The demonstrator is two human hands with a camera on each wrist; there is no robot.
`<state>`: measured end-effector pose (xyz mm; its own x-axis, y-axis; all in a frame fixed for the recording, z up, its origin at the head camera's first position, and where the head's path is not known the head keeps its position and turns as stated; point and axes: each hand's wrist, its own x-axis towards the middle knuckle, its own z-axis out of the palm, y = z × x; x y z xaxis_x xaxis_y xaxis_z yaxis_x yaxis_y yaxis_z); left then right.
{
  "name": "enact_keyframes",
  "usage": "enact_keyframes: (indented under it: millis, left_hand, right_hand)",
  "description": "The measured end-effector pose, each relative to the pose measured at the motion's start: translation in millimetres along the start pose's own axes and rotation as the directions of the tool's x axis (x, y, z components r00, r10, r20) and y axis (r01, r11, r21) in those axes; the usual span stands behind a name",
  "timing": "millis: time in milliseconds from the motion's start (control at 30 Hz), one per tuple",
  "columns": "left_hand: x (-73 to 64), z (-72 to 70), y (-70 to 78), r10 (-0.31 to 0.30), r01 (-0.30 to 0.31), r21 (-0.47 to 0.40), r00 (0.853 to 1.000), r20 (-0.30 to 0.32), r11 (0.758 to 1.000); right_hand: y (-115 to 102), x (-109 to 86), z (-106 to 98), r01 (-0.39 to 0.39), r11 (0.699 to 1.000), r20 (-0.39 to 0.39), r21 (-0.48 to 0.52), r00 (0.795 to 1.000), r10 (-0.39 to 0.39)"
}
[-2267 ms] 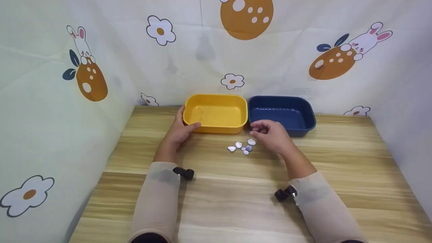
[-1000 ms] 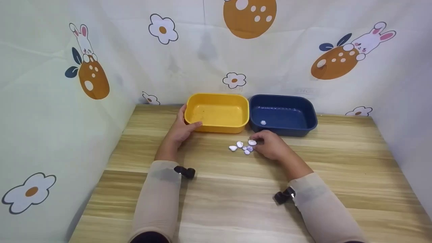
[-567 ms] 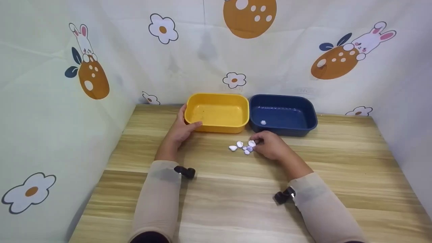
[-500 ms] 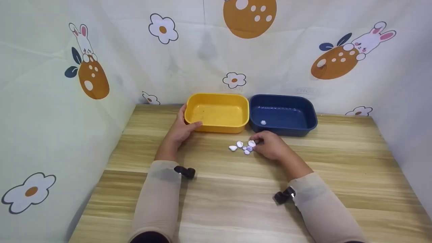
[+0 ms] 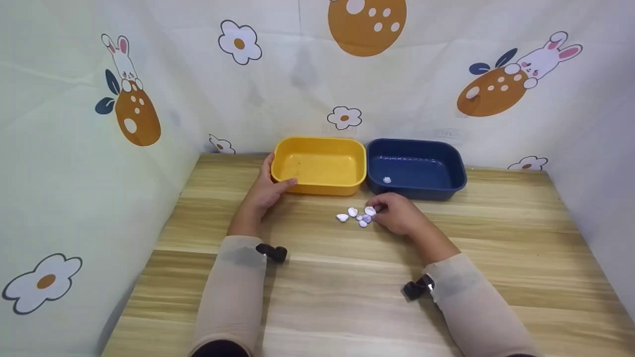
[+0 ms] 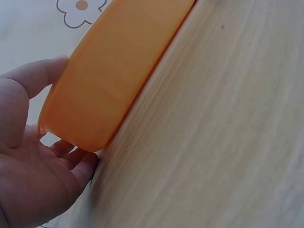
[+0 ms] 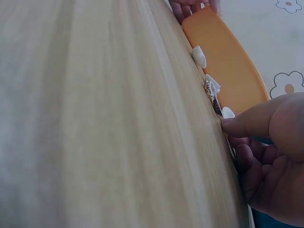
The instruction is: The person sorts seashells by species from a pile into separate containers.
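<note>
My left hand [image 5: 265, 192] holds the yellow plastic bin [image 5: 325, 190] at its left end, thumb over the front rim and fingers round the side. In the left wrist view, fingertips lie under the bin's corner. Several small seashells lie in a cluster on the table, including a pointed white one [image 5: 342, 217] and a bluish one [image 5: 367, 218]. My right hand [image 5: 399, 214] is at the cluster's right side, thumb and index finger pinching a white seashell [image 5: 370, 210]. In the right wrist view the thumb partly covers this shell [image 7: 228, 112]; the other fingers are curled.
Right beside the yellow bin stands a navy blue bin [image 5: 421, 192], with one small whitish shell [image 5: 387, 180] on its floor. Both bins sit at the back of the wood-grain table [image 5: 327, 297], against a printed cloth wall [image 5: 287, 84].
My right hand has come down from the blue bin's front rim to the shells. A small shell now shows inside that bin. The pinched shell has tilted slightly; my left hand stays put.
</note>
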<state>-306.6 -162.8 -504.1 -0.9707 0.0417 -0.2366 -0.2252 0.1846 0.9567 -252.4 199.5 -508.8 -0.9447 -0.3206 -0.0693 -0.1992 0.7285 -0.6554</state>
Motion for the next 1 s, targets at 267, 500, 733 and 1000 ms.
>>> enact_keyframes:
  millis: [267,500,733,1000]
  left_hand:
    - [1.0,-0.3,0.6,-0.013,0.013,-0.004,1.0,-0.002,1.0]
    - [1.0,-2.3,-0.6,0.006,-0.006,0.0,1.0,0.0,1.0]
    - [0.1,-2.3,-0.3,-0.001,0.001,-0.004,1.0,0.004,1.0]
    - [0.3,-2.3,-0.9,-0.007,0.007,-0.023,1.0,0.005,1.0]
  right_hand:
    - [-1,-0.2,-1,0.02,0.999,-0.009,-0.026,1.0,-0.02]
    - [-7,-1.6,0,0.026,1.0,-0.002,-0.015,1.0,-0.026]
    - [-26,-5.9,-8,0.023,0.999,-0.023,0.035,0.999,-0.023]
    - [-40,-3.8,-15,-0.004,0.997,-0.056,0.079,0.998,0.008]
